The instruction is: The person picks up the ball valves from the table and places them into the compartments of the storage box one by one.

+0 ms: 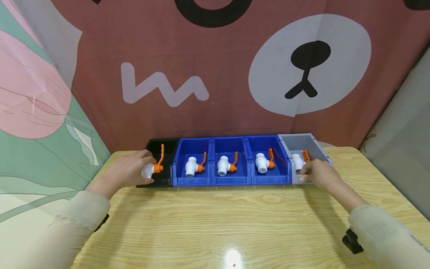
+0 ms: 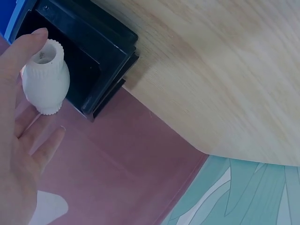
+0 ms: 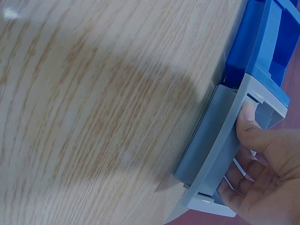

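My left hand (image 1: 132, 168) holds a white ball valve (image 2: 46, 79) with an orange lever, over the black bin (image 1: 168, 179) at the row's left end. In the left wrist view, the thumb lies at the valve's upper end and fingers lie along its other side. At the other end, my right hand (image 1: 320, 172) reaches into the grey bin (image 1: 288, 141), fingertips right at another white ball valve (image 1: 297, 163) with an orange lever. The right wrist view shows the thumb and fingers inside the rim; whether they grip the valve I cannot tell.
Between the end bins stand three blue bins, each with a white ball valve: left (image 1: 191, 167), middle (image 1: 223, 166) and right (image 1: 261, 163). The row sits near the back of the wooden table (image 1: 215, 220), before a printed curtain (image 1: 228, 116).
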Available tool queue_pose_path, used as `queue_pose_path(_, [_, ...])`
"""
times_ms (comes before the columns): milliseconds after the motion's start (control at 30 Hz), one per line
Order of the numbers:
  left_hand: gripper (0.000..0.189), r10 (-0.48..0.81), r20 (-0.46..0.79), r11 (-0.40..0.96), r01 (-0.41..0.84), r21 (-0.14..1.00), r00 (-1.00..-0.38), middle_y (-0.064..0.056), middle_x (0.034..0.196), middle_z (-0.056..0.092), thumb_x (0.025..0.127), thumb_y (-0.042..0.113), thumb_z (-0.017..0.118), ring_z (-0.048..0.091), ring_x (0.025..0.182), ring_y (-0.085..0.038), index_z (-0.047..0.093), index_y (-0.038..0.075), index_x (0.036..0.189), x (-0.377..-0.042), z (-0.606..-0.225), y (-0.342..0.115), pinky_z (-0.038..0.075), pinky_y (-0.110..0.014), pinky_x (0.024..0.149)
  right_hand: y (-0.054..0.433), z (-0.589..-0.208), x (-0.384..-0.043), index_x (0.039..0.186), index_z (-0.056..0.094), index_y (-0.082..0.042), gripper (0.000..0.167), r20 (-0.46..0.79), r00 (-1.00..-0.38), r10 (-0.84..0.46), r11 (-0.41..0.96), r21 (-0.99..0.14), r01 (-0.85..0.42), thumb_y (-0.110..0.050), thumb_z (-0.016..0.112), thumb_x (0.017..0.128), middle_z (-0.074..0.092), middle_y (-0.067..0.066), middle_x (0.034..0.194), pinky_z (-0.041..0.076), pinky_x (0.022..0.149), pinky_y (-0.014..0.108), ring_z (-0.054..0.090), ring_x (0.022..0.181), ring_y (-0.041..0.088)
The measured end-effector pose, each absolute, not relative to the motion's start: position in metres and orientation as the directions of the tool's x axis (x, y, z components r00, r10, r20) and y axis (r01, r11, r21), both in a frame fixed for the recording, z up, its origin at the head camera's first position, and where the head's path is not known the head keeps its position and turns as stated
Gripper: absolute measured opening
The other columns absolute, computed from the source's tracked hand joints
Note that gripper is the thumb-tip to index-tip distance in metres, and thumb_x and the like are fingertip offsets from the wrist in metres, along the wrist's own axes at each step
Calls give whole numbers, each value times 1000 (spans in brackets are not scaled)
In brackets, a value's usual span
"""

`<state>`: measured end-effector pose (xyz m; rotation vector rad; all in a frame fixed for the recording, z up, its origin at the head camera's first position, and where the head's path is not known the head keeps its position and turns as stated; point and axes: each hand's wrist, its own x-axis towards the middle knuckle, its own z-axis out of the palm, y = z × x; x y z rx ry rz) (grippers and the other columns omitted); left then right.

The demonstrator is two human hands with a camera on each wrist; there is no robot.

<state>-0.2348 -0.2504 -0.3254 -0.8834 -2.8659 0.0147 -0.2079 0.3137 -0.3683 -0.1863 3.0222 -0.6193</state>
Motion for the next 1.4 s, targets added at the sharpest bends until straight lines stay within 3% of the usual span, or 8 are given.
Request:
queue_pose_path(367, [51, 560, 70, 827, 562, 15, -825, -8, 112, 59, 73, 29, 88, 60, 92, -25, 68, 6, 114, -252, -328, -241, 55, -41, 76, 315, -370, -208, 90, 75, 0, 18, -21, -992, -125, 911, -399, -107, -15, 81, 82, 72, 16, 91, 52, 75, 53, 64, 85, 34])
queue_pose_path(667, [53, 510, 4, 857, 508, 81, -860, -17, 120, 58, 75, 21, 88, 61, 94, -29, 66, 1, 119, -265, -329, -231, 55, -46, 82, 315, -369, -209, 90, 75, 0, 19, -13, -992, -129, 910, -399, -113, -16, 81, 81, 72, 15, 91, 52, 73, 52, 65, 85, 35])
queue_pose_path(1133, [54, 417, -90, 902, 399, 168, -904, -18, 132, 54, 76, 18, 87, 60, 102, -32, 65, 3, 123, -283, -338, -225, 53, -49, 89, 314, -367, -209, 91, 75, 0, 19, -38, -992, -121, 914, -394, -97, -15, 81, 82, 72, 15, 91, 52, 73, 52, 64, 85, 35])
queue_pose_path(1400, [52, 439, -55, 886, 422, 190, -897, -24, 132, 53, 77, 15, 87, 60, 104, -37, 65, -2, 121, -282, -346, -221, 52, -48, 88, 313, -366, -210, 95, 75, 1, 21, -73, -991, -111, 920, -386, -75, -15, 81, 82, 72, 17, 96, 52, 75, 54, 63, 90, 39])
